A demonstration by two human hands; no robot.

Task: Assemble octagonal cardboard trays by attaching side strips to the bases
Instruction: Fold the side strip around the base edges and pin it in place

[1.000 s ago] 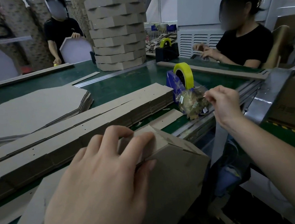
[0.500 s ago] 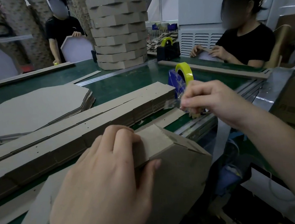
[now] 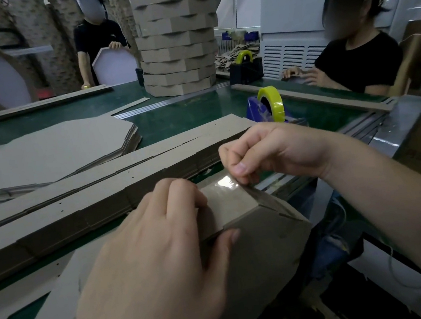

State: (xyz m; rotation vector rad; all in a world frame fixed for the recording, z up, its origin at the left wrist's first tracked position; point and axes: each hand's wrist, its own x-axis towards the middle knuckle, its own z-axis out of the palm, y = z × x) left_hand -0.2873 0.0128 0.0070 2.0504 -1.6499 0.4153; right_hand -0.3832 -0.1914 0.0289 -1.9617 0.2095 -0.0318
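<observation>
A half-built brown cardboard tray [image 3: 264, 243] stands tilted at the near table edge. My left hand [image 3: 153, 262] grips its folded side strip [image 3: 226, 205], fingers on top and thumb on the outer face. My right hand [image 3: 265, 151] pinches a piece of clear tape [image 3: 227, 184] and holds it down on the strip's corner joint. Behind them lie long stacks of flat side strips [image 3: 99, 185] and a pile of flat octagonal bases [image 3: 54, 151].
A blue tape dispenser with a yellow roll [image 3: 269, 105] stands right of the strips on the green table [image 3: 186, 111]. A tall stack of finished trays [image 3: 176, 37] rises at the back. A seated person [image 3: 360, 57] works at right; two others stand at the far left.
My right hand came back from the tape dispenser with a piece of clear tape and brought it down onto the tray's corner. My left hand kept its hold on the strip.
</observation>
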